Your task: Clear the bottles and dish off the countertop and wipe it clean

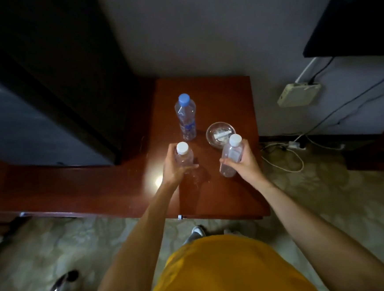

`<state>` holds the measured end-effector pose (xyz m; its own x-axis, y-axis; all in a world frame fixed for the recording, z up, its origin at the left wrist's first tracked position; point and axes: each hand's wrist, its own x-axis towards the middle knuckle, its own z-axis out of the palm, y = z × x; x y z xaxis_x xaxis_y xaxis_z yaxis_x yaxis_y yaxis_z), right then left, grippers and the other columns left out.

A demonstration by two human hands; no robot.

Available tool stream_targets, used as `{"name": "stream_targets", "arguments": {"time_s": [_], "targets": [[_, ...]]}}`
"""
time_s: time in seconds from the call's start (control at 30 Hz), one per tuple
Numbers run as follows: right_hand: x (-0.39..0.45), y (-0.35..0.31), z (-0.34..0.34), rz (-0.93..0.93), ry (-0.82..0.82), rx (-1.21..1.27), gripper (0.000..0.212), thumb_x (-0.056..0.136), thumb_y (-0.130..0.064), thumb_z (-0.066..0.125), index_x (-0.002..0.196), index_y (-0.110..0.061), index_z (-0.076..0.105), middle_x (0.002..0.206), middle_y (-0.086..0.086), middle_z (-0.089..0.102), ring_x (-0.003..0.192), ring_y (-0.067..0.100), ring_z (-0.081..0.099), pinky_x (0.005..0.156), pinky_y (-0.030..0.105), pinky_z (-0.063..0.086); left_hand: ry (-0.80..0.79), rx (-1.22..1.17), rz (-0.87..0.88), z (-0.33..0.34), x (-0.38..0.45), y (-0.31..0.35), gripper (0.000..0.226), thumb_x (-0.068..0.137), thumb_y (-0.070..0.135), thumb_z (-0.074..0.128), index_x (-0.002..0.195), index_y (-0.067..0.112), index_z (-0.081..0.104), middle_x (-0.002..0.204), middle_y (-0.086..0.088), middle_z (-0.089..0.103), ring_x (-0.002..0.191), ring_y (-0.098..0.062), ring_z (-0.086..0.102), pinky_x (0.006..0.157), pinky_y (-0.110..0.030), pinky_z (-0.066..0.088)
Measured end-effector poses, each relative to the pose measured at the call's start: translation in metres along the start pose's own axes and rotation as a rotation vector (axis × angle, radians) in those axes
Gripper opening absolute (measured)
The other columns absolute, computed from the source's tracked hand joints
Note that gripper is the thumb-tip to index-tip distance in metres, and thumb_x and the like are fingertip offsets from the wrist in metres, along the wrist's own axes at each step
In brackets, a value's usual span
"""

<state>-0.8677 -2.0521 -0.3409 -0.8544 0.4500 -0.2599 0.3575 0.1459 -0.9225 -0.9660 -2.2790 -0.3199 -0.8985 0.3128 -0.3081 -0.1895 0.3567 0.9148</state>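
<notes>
The fingers (189, 167) of the left hand (174, 167) are curled tight round a clear, white-capped bottle (184, 156), thumb on the near side, gripping it at the shoulder just under the cap. The right hand (243, 162) is wrapped the same way round a second white-capped bottle (232, 156), which leans with its cap tipped away to the right; its fingertips press the near face of the bottle and its thumb lies behind. Whether either bottle's base touches the surface cannot be told, though the right one looks raised.

Nearest the camera is the person's yellow shirt (228, 273), with a shoe (198, 231) on the pale patterned floor (56, 247) below the bare forearms. Both hands work over a glossy reddish-brown wooden countertop (227, 195), which runs off to the left as a long ledge and catches a bright spot of reflected light beside the left wrist.

Just beyond the right-hand bottle sits a round glass dish (215, 133) holding some pale scraps. Left of it and further back a taller blue-capped bottle (185, 117) stands upright, free of both hands.

A large dark cabinet (44, 88) fills the left. The grey wall (200, 30) rises behind, with a small white box (298, 94), trailing cables (282, 161) on the floor to the right and a dark screen (355, 15) at upper right
</notes>
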Motion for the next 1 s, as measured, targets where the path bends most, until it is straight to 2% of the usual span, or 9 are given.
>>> {"name": "stream_targets", "arguments": {"time_s": [0.2,0.33,0.47,0.53,0.63,0.77,0.87,0.93,1.0], "targets": [[-0.015,0.013,0.006,-0.031,0.034,-0.056,0.079,0.065,-0.025,0.097,0.126,-0.029,0.047,0.122,-0.006,0.064,0.119,0.015,0.061,0.1,0.03,0.052,0.029,0.011,0.03,0.005,-0.002,-0.008,0.061,0.071,-0.019,0.083,0.118,-0.001,0.049,0.081,0.006,0.056,0.061,0.01,0.063,0.049,-0.015,0.054],[-0.02,0.016,0.01,-0.04,0.055,-0.077,0.075,0.067,-0.024,0.096,0.123,-0.027,0.048,0.123,-0.003,0.065,0.118,0.016,0.062,0.09,0.017,0.05,0.016,-0.01,-0.015,0.005,0.001,-0.01,0.068,0.071,-0.015,0.086,0.125,-0.003,0.045,0.101,-0.003,0.064,0.069,0.006,0.071,0.055,-0.027,0.062],[-0.02,0.015,0.01,-0.021,0.063,-0.079,0.076,0.065,-0.027,0.097,0.123,-0.027,0.048,0.124,-0.002,0.065,0.117,0.017,0.062,0.083,0.01,0.045,-0.003,0.034,0.001,0.012,-0.003,-0.018,0.071,0.066,-0.007,0.092,0.123,0.0,0.051,0.103,-0.003,0.068,0.077,0.011,0.067,0.059,-0.014,0.055],[-0.02,0.016,0.01,-0.01,0.055,-0.081,0.077,0.065,-0.027,0.097,0.124,-0.025,0.048,0.123,-0.001,0.065,0.116,0.018,0.062,0.083,0.012,0.045,-0.007,0.049,-0.017,0.013,-0.004,-0.025,0.072,0.065,-0.007,0.093,0.124,0.002,0.052,0.104,-0.002,0.069,0.08,0.006,0.07,0.058,-0.012,0.054],[-0.022,0.025,0.007,0.02,0.051,-0.059,0.091,0.059,-0.035,0.099,0.131,-0.03,0.044,0.133,-0.003,0.06,0.124,0.016,0.059,0.097,0.022,0.048,0.003,0.101,-0.098,0.009,-0.004,-0.035,0.077,0.06,-0.001,0.097,0.121,0.005,0.05,0.103,0.005,0.066,0.088,-0.009,0.069,0.058,-0.011,0.052],[-0.04,0.049,-0.009,0.067,0.078,-0.055,0.112,0.055,-0.03,0.101,0.146,-0.022,0.036,0.146,-0.003,0.051,0.135,0.009,0.05,0.113,0.028,0.039,0.09,0.086,-0.176,0.0,-0.015,-0.052,0.071,0.062,0.001,0.097,0.114,0.01,0.049,0.104,0.003,0.063,0.087,-0.005,0.066,0.069,-0.017,0.055],[-0.067,0.069,-0.026,0.126,0.127,0.003,0.099,0.067,-0.016,0.096,0.146,-0.017,0.038,0.144,0.0,0.053,0.133,0.009,0.051,0.111,0.029,0.04,0.112,0.033,-0.216,-0.008,-0.039,-0.076,0.054,0.074,0.01,0.092,0.111,0.006,0.054,0.103,-0.015,0.072,0.081,-0.017,0.074,0.074,-0.027,0.062],[-0.091,0.089,-0.036,0.186,0.191,0.063,0.079,0.075,-0.015,0.091,0.14,-0.019,0.046,0.137,-0.001,0.058,0.127,0.011,0.057,0.105,0.031,0.047,0.004,0.008,-0.274,-0.004,-0.058,-0.094,0.048,0.078,0.026,0.092,0.109,0.01,0.059,0.096,-0.018,0.075,0.084,-0.029,0.078,0.074,-0.043,0.065],[-0.118,0.113,-0.043,0.252,0.256,0.127,0.054,0.083,-0.019,0.085,0.128,-0.023,0.057,0.126,0.0,0.064,0.119,0.015,0.063,0.1,0.035,0.053,-0.193,0.071,-0.328,0.011,-0.08,-0.102,0.041,0.085,0.027,0.086,0.107,0.001,0.063,0.091,-0.015,0.075,0.083,-0.028,0.076,0.067,-0.033,0.063]]}}
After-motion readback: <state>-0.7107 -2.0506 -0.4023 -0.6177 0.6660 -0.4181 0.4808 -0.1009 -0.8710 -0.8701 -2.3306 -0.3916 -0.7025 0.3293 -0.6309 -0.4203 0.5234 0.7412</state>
